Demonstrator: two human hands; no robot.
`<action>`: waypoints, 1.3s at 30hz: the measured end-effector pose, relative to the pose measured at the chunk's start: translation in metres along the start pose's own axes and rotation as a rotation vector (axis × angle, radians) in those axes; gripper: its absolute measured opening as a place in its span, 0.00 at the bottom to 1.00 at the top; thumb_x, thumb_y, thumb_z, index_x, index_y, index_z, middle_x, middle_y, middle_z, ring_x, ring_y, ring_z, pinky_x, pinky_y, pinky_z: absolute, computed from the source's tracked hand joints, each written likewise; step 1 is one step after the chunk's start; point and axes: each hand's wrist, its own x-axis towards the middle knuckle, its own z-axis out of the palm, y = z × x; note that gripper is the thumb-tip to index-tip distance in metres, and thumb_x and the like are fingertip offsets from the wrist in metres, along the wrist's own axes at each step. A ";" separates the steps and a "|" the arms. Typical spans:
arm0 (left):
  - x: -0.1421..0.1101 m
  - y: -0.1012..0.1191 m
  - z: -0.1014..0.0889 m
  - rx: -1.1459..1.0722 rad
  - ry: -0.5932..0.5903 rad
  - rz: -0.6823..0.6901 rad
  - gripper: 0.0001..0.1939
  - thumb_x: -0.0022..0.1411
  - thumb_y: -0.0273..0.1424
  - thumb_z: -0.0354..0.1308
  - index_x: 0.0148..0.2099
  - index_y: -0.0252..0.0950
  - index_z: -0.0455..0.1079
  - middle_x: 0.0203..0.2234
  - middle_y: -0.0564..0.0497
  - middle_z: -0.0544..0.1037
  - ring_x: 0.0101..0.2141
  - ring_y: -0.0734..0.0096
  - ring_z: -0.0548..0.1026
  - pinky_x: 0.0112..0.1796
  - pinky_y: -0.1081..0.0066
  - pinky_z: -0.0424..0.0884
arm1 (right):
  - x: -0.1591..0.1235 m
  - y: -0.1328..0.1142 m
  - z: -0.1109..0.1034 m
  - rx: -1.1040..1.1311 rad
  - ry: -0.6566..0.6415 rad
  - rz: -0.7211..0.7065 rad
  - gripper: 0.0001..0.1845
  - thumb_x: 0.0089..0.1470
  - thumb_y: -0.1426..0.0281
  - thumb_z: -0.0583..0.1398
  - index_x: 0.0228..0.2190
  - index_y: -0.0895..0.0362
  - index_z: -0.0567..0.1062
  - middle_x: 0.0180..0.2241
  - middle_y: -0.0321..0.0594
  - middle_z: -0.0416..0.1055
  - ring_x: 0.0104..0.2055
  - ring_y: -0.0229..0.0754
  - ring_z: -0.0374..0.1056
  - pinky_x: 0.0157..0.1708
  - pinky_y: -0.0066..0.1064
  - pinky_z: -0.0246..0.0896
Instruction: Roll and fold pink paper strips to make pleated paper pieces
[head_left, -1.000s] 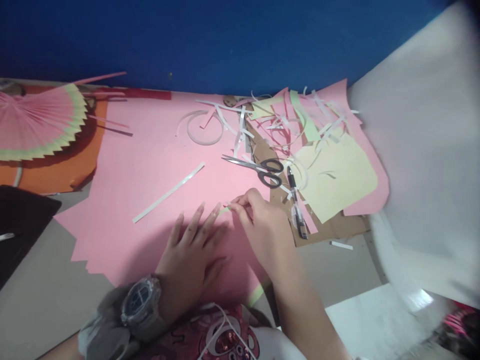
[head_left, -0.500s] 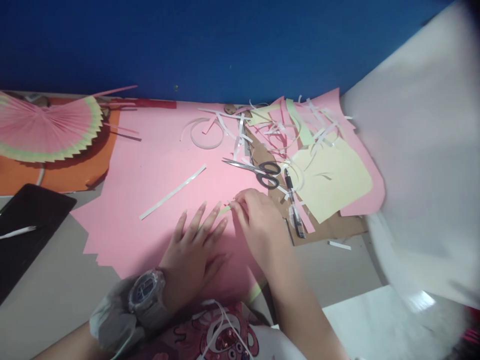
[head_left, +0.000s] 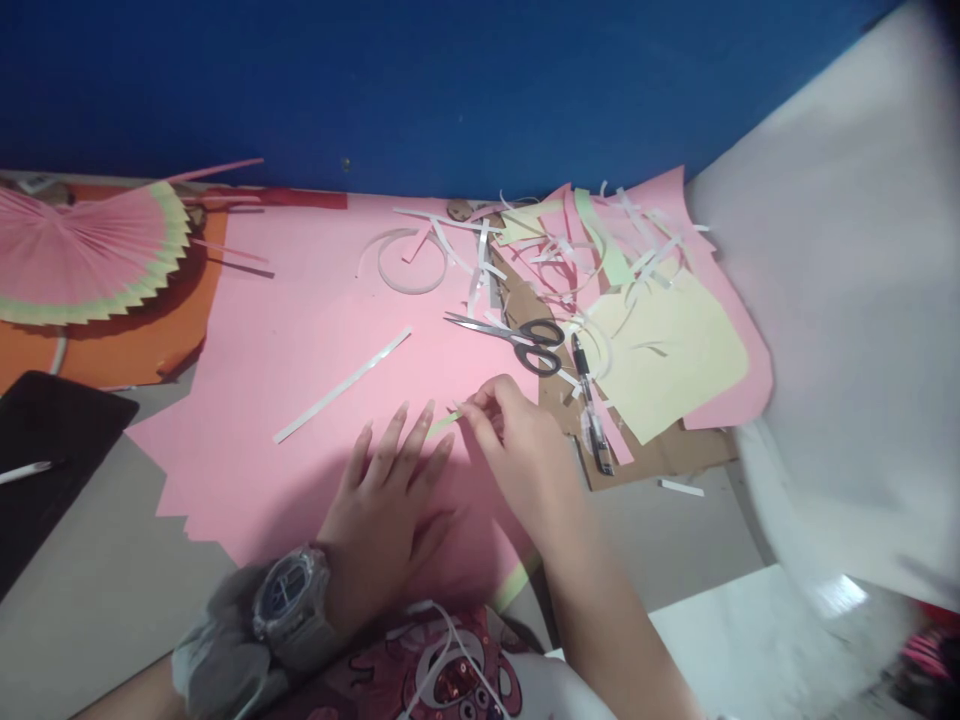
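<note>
A large pink paper sheet (head_left: 300, 280) lies under both hands. My left hand (head_left: 390, 490) rests flat on it with fingers spread, a watch on its wrist. Between the hands shows a short piece of a narrow yellow-green paper strip (head_left: 446, 423); the rest of it is hidden by my left fingers. My right hand (head_left: 517, 440) pinches the strip's right end between thumb and fingertips. Left of the hands lies a white strip (head_left: 343, 385), slanted across the pink sheet. Black-handled scissors (head_left: 517, 338) rest partly open just beyond my right hand.
At the right, paper scraps (head_left: 570, 245) and a pale yellow sheet (head_left: 667, 350) cover brown cardboard (head_left: 637, 465), with a pen (head_left: 591, 400) on top. A pleated pink-and-yellow paper fan (head_left: 90, 250) and a dark tablet-like slab (head_left: 60, 450) are at the left. A blue wall (head_left: 450, 90) stands behind.
The view has shifted slightly. A little more of the yellow-green strip shows between my hands. My left hand stays flat and my right hand keeps its pinch.
</note>
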 end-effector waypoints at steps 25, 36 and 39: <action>-0.001 -0.001 0.007 0.008 -0.024 -0.033 0.35 0.63 0.45 0.43 0.64 0.26 0.50 0.63 0.43 0.50 0.62 0.57 0.51 0.61 0.54 0.36 | 0.013 0.009 0.012 -0.107 0.087 -0.094 0.09 0.57 0.70 0.55 0.26 0.55 0.61 0.27 0.38 0.65 0.31 0.40 0.61 0.32 0.31 0.55; -0.002 -0.002 0.003 -0.038 -0.064 0.001 0.32 0.64 0.45 0.43 0.65 0.38 0.45 0.63 0.57 0.49 0.63 0.64 0.48 0.61 0.56 0.28 | 0.014 0.008 0.012 -0.135 0.086 -0.100 0.07 0.57 0.71 0.54 0.27 0.56 0.62 0.28 0.39 0.65 0.32 0.41 0.61 0.33 0.32 0.55; -0.001 -0.002 0.003 -0.046 -0.069 -0.001 0.32 0.63 0.45 0.44 0.65 0.38 0.45 0.63 0.57 0.50 0.63 0.64 0.47 0.61 0.56 0.27 | 0.013 0.009 0.013 -0.141 0.085 -0.096 0.07 0.58 0.71 0.54 0.27 0.56 0.62 0.28 0.39 0.65 0.32 0.41 0.61 0.33 0.32 0.55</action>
